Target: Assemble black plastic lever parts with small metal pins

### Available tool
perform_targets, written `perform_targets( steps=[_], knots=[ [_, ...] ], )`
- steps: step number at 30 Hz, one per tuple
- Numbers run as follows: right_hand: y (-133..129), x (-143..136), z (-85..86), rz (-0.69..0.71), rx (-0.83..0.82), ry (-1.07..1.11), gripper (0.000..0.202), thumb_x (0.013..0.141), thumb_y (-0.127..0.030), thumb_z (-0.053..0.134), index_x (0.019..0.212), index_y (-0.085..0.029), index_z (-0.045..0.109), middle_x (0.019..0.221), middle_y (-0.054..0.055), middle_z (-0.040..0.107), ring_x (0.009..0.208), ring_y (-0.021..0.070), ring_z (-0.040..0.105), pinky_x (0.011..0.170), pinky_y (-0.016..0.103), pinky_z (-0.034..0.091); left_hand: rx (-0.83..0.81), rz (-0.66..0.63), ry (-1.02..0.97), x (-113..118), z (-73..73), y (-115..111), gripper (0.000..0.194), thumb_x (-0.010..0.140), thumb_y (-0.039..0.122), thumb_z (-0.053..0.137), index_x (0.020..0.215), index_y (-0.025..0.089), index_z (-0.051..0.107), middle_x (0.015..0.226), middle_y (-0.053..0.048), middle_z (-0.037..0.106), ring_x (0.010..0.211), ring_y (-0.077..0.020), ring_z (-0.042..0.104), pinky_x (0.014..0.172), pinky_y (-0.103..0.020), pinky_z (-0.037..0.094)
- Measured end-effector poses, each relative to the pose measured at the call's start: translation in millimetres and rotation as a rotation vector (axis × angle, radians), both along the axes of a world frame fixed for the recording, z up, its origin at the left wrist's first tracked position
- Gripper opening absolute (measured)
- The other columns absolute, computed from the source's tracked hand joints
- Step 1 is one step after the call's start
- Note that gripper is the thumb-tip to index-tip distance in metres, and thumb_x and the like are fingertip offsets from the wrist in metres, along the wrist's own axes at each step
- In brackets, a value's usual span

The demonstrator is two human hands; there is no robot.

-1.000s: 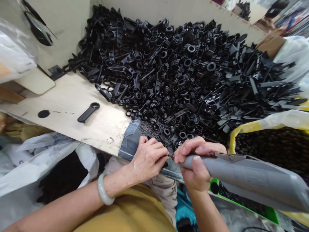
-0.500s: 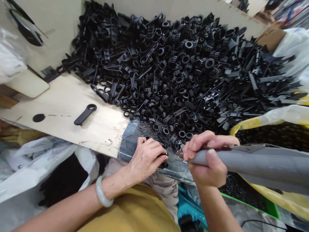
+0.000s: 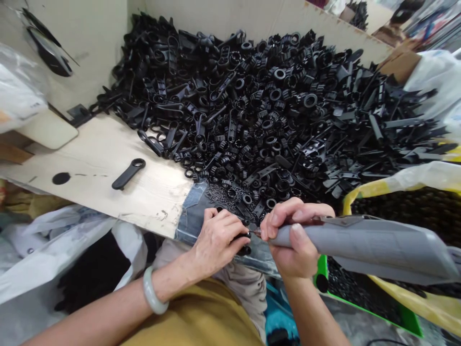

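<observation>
My left hand (image 3: 218, 240) is closed around a small black part (image 3: 245, 236) at the table's front edge, over denim cloth (image 3: 190, 206). My right hand (image 3: 293, 240) grips a long grey powered screwdriver (image 3: 363, 245) near its front end. The tool lies almost level, and its tip points left at the part, close to my left fingertips; whether they touch is unclear. Beyond both hands spreads a large heap of black plastic parts (image 3: 230, 105), rings and flat handles. Small metal pieces (image 3: 221, 192) lie at its front.
A single black handle (image 3: 128, 174) lies on the pale board at left, near a black disc (image 3: 61, 178). White bags (image 3: 133, 245) hang at lower left. At right are a yellow-edged bag (image 3: 367, 190) and a green bin (image 3: 382, 315) of dark parts.
My right hand and the screwdriver have moved left, bringing the tip up close to the black part. My left hand has stayed nearly still. The view has shifted slightly.
</observation>
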State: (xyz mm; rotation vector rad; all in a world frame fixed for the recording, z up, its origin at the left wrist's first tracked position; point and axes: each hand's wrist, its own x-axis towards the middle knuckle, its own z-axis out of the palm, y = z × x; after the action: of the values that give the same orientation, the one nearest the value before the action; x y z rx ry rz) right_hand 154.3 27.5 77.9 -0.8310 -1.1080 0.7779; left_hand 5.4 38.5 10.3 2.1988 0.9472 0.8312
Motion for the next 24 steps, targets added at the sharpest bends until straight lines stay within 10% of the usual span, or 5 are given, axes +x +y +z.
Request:
perform_targets(
  steps=[24],
  knots=[
    [-8.4, 0.1, -4.7, 0.010, 0.007, -0.039, 0.015, 0.091, -0.026, 0.064, 0.099, -0.027, 0.051, 0.079, -0.005, 0.059, 0.047, 0.0108, 0.050, 0.037, 0.026, 0.047, 0.091, -0.058, 0.106, -0.6, -3.1, -0.3, 0.024, 0.105, 0.041, 0.054, 0.098, 0.026, 0.071, 0.089, -0.001, 0.072, 0.090, -0.0197, 0.054, 0.083, -0.044, 0.024]
  ],
)
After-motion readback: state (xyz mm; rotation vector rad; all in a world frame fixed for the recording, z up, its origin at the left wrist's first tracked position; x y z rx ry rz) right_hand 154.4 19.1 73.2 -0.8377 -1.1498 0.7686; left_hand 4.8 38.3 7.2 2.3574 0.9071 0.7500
